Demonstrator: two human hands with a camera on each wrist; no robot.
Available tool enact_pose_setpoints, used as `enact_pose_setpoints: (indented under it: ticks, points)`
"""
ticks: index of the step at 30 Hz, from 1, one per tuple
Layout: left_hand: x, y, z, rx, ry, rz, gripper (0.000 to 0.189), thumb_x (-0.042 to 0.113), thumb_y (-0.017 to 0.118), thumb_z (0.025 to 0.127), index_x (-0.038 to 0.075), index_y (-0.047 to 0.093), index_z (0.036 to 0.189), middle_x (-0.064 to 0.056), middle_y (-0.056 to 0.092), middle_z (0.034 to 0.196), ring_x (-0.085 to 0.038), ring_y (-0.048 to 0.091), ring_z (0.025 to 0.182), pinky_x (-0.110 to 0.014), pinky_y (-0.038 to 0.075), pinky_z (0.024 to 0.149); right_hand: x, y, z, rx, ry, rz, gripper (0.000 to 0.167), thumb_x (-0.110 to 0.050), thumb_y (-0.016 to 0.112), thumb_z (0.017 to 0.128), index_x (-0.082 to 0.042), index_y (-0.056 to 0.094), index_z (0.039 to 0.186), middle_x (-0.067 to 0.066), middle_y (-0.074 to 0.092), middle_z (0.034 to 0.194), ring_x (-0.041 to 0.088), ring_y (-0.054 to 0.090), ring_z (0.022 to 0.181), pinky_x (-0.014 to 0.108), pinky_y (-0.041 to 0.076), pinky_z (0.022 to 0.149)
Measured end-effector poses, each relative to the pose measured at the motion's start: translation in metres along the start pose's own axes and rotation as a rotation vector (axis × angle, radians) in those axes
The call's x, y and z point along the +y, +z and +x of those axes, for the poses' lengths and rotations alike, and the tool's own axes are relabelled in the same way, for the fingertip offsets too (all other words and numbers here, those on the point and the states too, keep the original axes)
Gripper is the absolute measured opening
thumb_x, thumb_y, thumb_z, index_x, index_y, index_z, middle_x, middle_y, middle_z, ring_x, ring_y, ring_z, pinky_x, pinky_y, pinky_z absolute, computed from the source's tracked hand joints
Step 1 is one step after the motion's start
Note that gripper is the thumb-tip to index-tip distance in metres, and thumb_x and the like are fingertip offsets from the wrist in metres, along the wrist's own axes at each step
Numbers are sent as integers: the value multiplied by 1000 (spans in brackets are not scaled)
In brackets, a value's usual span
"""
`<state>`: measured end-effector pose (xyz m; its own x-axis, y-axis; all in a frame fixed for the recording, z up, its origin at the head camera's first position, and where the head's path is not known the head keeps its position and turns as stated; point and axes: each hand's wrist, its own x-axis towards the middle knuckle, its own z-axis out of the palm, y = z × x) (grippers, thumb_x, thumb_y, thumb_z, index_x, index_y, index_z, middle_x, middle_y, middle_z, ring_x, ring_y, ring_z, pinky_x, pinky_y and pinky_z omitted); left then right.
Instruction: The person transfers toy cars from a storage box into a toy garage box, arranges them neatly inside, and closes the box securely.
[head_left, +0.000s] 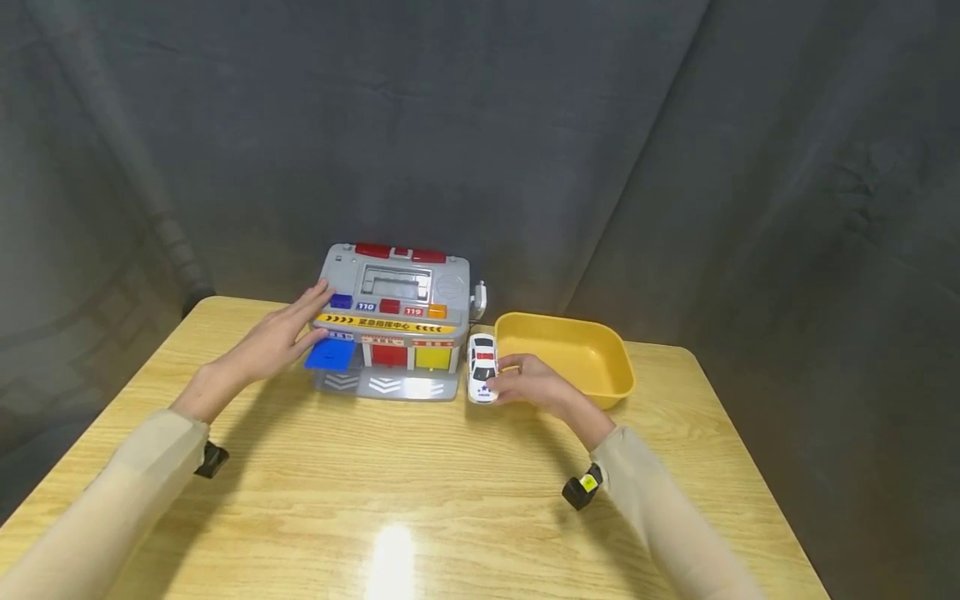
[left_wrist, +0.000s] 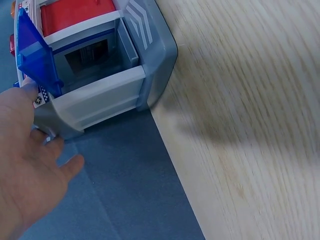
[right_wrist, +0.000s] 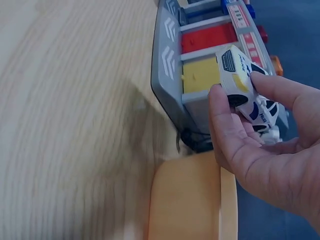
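Observation:
A grey toy garage (head_left: 452,287) stands at the back of the table, with its blue door (left_wrist: 37,52) swung up and a hollow bay behind it. Its red door (right_wrist: 207,39) and yellow door (right_wrist: 199,75) are down. My left hand (head_left: 272,340) rests on the garage's left edge, fingers fairly straight along the roof. In my right hand (head_left: 538,385) a white toy police car (head_left: 482,390) is pinched between thumb and fingers. The car is held off the table, just right of the garage; the right wrist view shows its front and side.
A yellow plastic bin (head_left: 607,367) stands right of the car, below and behind my right hand. The wooden table (head_left: 420,475) stretches in front, and a dark curtain (head_left: 480,150) hangs behind its back edge.

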<state>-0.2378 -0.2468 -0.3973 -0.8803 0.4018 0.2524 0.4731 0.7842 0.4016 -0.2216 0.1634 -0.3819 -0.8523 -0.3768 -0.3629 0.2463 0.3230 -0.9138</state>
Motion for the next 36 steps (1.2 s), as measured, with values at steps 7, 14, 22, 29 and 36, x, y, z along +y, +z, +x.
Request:
enact_pose_setpoints:
  ticks: [7, 14, 22, 29, 36]
  points:
    - [-1, 0, 0, -8, -21, -26, 69, 37, 53, 99, 14, 20, 155, -6, 9, 161, -33, 17, 144, -56, 23, 110, 4, 11, 0, -30, 2, 28, 53, 6, 61, 88, 16, 34, 132, 28, 60, 114, 25, 65, 93, 41, 52, 87]
    - [0, 0, -1, -11, -34, -35, 70, 36, 54, 98, 14, 20, 155, -6, 8, 161, -34, 17, 144, -55, 23, 110, 15, 22, 6, -65, -20, 38, 52, 6, 61, 88, 18, 35, 132, 27, 62, 110, 26, 66, 91, 38, 54, 84]
    - [1, 0, 1, -11, -40, -36, 69, 37, 54, 99, 13, 21, 155, -6, 8, 161, -33, 16, 144, -55, 23, 110, 22, 42, 14, -123, -57, 36, 50, 3, 64, 88, 18, 41, 130, 23, 65, 107, 24, 67, 90, 39, 53, 85]
    - [0, 1, 1, 3, -22, -36, 69, 35, 55, 98, 11, 22, 154, -8, 10, 161, -35, 19, 143, -55, 23, 110, 18, 63, 24, -155, -60, 37, 48, 1, 65, 88, 19, 45, 128, 25, 64, 111, 29, 67, 96, 40, 52, 87]
    - [-1, 2, 1, 6, -27, -42, 69, 35, 55, 98, 12, 22, 154, -7, 9, 161, -35, 20, 143, -55, 23, 110, 19, 81, 30, -185, -80, 127, 35, -1, 67, 87, 18, 56, 114, 23, 66, 103, 26, 68, 92, 36, 53, 85]
